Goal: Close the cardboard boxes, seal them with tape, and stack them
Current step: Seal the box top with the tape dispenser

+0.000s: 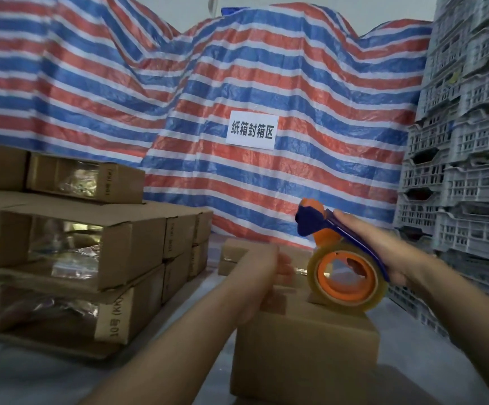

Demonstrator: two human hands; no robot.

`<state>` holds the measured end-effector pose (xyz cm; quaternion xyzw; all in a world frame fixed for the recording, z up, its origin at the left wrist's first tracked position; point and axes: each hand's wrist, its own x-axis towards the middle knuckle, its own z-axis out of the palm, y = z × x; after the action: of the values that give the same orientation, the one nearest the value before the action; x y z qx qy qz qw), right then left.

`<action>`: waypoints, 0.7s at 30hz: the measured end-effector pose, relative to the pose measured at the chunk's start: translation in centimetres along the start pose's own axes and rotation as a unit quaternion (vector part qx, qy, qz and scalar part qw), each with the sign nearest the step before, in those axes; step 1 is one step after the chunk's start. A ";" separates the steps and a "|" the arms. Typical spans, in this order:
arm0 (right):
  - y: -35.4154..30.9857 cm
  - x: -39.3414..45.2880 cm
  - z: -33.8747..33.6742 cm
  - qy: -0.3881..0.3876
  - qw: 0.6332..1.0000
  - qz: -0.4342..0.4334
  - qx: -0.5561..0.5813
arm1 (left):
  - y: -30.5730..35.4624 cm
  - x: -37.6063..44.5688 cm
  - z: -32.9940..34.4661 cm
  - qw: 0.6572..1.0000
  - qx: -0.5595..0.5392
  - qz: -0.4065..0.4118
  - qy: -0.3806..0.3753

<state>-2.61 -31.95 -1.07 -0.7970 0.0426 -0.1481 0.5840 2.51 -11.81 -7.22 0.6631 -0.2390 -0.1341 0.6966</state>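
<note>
A closed cardboard box (310, 346) lies low in the middle of the view. My right hand (383, 252) grips the blue handle of a tape dispenser (345, 258) with an orange hub and a clear tape roll; the roll sits on the box's top at its right side. My left hand (263, 276), blurred, lies on the box's top left, fingers pointing toward the roll. A second small box (231, 255) stands just behind. At the left rises a stack of taped cardboard boxes (91, 252), several layers high.
A red, white and blue striped tarp (237, 97) with a white paper sign (251, 131) hangs behind. Grey plastic crates (465, 171) are piled high along the right. The floor (33, 375) is pale grey.
</note>
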 end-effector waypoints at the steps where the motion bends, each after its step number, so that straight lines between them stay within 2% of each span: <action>1: 0.0 0.2 0.1 0.002 1.000 -0.004 -0.006 | 0.2 0.2 -0.1 0.999 -0.049 -0.015 0.000; 4: -0.3 0.5 0.5 -0.012 0.999 -0.012 -0.035 | 0.9 0.7 -0.9 0.989 -0.143 -0.038 -0.005; 6: -0.6 0.6 0.8 -0.026 0.998 -0.018 -0.050 | 1.4 0.9 -1.6 0.986 -0.162 -0.045 -0.008; 13: -1.3 0.9 0.9 -0.045 0.992 -0.024 -0.112 | 3.0 0.7 -2.0 0.994 -0.105 -0.033 -0.021; 21: -1.1 0.7 0.8 -0.033 0.993 -0.029 -0.112 | 2.8 0.6 -1.3 0.992 -0.110 -0.062 -0.021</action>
<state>-1.86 -31.02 -0.09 -0.8625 0.0166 -0.1333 0.4879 3.26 -10.77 -4.34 0.5926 -0.1961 -0.2166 0.7506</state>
